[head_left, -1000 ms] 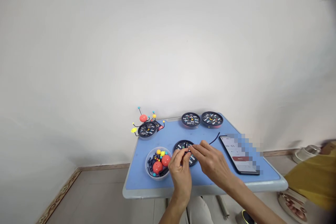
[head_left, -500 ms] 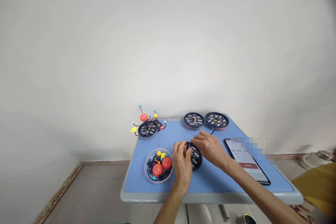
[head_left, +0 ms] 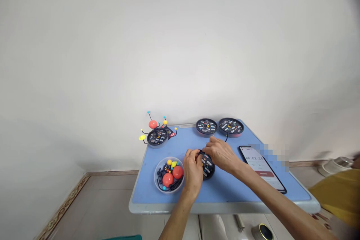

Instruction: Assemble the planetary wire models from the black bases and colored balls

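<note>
Black rod (head_left: pixel 226 137) mostly hidden, pinched by right hand (head_left: pixel 222 154); left hand (head_left: pixel 193 173): grip obscured, cannot tell.

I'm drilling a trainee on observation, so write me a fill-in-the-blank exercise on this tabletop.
1. In the bowl lie ____ large red balls.
2. The hand nearer the bowl is the person's ____ one.
3. The round base beside this hand is mainly ____ in colour.
4. The phone lies to the ____ of that base.

Missing words: two; left; black; right.
</note>
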`<action>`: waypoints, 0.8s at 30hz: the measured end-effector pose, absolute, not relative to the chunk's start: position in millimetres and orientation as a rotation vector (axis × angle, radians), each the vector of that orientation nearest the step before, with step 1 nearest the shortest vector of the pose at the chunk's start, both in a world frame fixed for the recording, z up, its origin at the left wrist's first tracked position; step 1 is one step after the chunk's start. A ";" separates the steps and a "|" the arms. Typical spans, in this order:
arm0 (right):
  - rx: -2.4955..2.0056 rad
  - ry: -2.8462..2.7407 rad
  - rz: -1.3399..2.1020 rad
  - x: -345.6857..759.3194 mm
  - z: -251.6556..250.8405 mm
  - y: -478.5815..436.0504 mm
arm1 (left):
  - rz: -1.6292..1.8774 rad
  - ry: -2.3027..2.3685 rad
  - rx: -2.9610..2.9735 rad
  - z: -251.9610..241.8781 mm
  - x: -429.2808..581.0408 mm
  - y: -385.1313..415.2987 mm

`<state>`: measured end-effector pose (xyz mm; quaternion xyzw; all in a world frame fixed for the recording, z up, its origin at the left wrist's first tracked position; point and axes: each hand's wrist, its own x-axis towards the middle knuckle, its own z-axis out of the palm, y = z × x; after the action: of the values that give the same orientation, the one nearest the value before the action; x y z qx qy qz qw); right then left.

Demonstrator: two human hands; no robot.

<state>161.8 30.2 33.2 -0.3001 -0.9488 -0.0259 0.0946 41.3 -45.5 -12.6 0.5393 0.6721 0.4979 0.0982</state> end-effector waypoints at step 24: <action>-1.035 -2.821 0.106 148.2 51.9 30.2 | 1.241 1.844 1.471 2.9 24.7 -34.5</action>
<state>148.2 30.2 51.9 -0.3435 -0.9361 0.0352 0.0674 24.7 -34.5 2.9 0.5362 0.6722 0.4526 0.2361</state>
